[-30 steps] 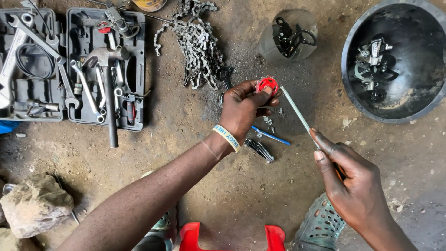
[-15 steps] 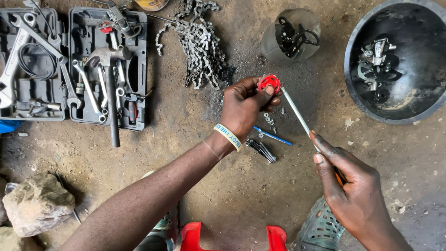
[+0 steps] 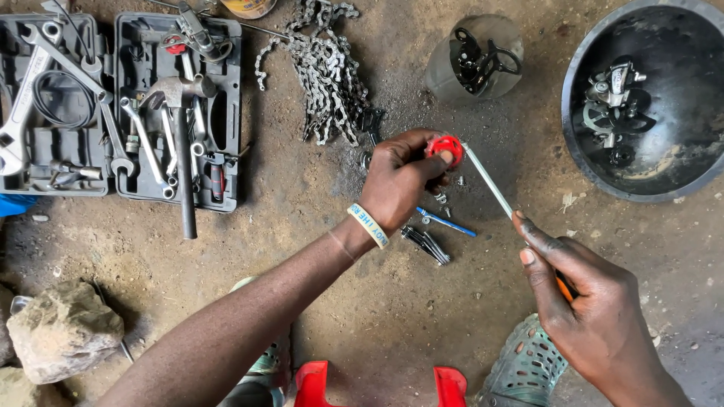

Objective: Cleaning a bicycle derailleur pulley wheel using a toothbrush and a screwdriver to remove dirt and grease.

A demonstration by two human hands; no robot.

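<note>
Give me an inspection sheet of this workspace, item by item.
Surface: bare dirt ground, dusty and oil-stained.
Job's things: small red part; screwdriver, its tip at the part.
Clutter: open tool case with hammer and spanners; chain; black basin holding derailleur parts; hex keys; blue rod; rock.
Hands: left hand pinches the red part; right hand grips the screwdriver.
Cables: coiled black cable in the case.
Surroundings: red stool, sandal.
</note>
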